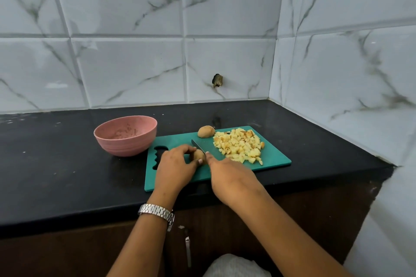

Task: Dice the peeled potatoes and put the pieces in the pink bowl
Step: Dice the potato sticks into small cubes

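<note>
Left hand (174,168) grips a potato (198,155) on the cutting board (275,158) while the right hand (229,177) clasps the knife (197,144) across it; dicing is in hand, likely requiring a downward cut clear of fingertips.

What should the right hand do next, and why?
Probably press the knife down through the potato that the left hand grips on the green cutting board: the right hand holds the blade across it.
</note>
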